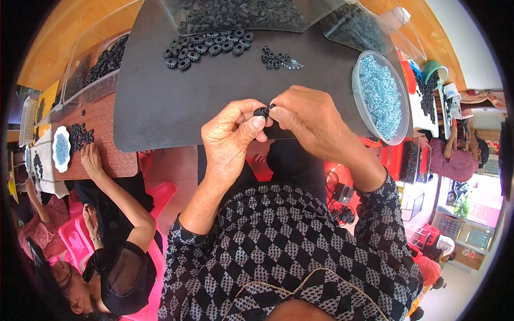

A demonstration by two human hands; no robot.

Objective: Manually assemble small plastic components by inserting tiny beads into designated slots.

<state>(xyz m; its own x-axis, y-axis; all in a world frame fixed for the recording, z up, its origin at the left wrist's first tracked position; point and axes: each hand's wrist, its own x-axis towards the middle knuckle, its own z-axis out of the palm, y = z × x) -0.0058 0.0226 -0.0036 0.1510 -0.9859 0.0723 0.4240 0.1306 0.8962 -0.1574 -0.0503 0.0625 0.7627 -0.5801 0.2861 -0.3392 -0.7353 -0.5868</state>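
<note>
The left grip (230, 128) is clamped on one small black piece (262, 112) at the centre of the frame, and the right grip (310, 115) pinches its right end. Above them on the dark desk (176, 112) lie a patch of black parts (214, 45), over twenty, and one smaller cluster (273, 58). Two clear containers hold loose parts: a top-centre bin (241, 31) with black ones, an upper-right box (399, 41) with dark bluish ones. At right, one round tub (394, 141) brims with uncountable pale-blue bits (379, 96); at far left, one white scalloped dish (61, 169) holds similar bits.
</note>
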